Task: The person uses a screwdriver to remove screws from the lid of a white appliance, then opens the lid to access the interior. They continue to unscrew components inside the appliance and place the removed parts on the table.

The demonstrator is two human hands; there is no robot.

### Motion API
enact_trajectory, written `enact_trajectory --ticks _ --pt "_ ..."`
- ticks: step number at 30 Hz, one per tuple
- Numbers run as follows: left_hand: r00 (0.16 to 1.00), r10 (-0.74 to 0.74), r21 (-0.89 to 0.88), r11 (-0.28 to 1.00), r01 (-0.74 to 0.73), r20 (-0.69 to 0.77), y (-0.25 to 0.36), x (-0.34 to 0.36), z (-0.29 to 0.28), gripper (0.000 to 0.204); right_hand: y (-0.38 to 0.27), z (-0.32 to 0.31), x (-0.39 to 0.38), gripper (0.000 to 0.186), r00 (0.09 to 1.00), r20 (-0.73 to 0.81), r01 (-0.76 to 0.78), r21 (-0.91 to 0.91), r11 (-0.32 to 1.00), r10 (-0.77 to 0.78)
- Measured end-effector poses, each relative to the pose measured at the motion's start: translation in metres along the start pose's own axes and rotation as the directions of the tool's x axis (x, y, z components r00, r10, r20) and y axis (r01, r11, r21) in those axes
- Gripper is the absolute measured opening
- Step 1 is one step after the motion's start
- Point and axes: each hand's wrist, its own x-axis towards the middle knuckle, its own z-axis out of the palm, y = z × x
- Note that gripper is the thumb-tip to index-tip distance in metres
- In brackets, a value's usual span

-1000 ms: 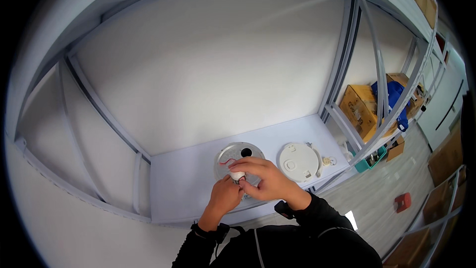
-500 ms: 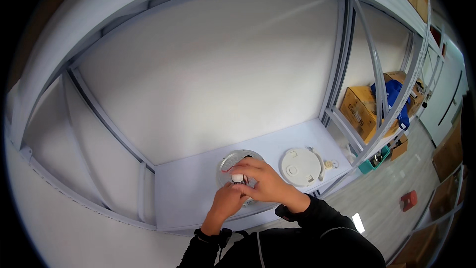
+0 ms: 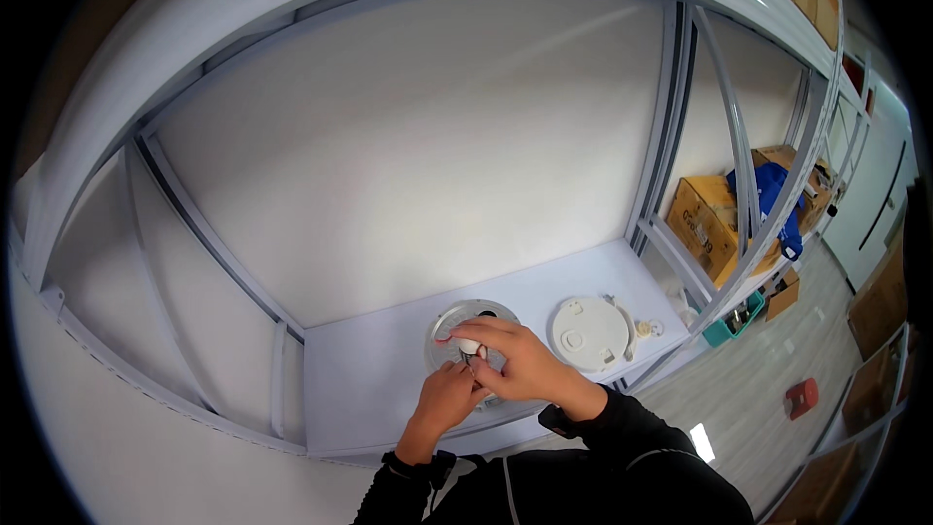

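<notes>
A silver round metal dish (image 3: 439, 319) lies on the white shelf, with a red wire showing inside its rim. Over the dish, my right hand (image 3: 523, 362) has its fingers curled round a small white round-topped part (image 3: 468, 345). My left hand (image 3: 449, 395) is closed just below it, fingertips against the underside of that part; what they pinch is hidden. Beside the dish on the right lies a white round cover (image 3: 590, 332), its inner side with small fittings facing up.
A small coil of pale cord (image 3: 649, 329) lies right of the cover on the white shelf (image 3: 360, 379). Grey metal posts frame the shelf. Farther right are a yellow carton (image 3: 707, 224), a blue cloth bag (image 3: 775, 196), a teal bin (image 3: 729, 323) and a red stool (image 3: 802, 398) on the floor.
My right fingers have shifted slightly over the white part, which now sits a little more tilted. Both hands stay over the dish.
</notes>
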Motion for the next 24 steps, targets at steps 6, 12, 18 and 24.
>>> enact_trajectory --ticks 6,12,18,24 --pt "0.998 -0.057 -0.013 0.998 0.057 0.006 -0.002 0.002 0.008 0.031 0.006 0.002 -0.002 0.045 0.993 0.017 0.122 -0.121 0.985 -0.121" --pt "0.999 0.007 -0.019 1.000 -0.008 -0.035 0.001 -0.001 0.004 0.029 0.002 -0.001 -0.002 0.047 0.999 0.034 0.037 -0.075 0.996 -0.034" --pt "0.998 -0.040 0.000 0.999 0.040 -0.046 0.002 0.000 0.005 0.031 0.009 0.002 -0.002 0.046 0.982 -0.023 0.182 -0.112 0.977 -0.185" --pt "0.998 -0.054 -0.014 0.998 0.055 0.045 -0.002 0.003 0.008 0.033 0.013 -0.003 -0.007 0.046 1.000 0.002 0.030 -0.142 0.989 -0.030"
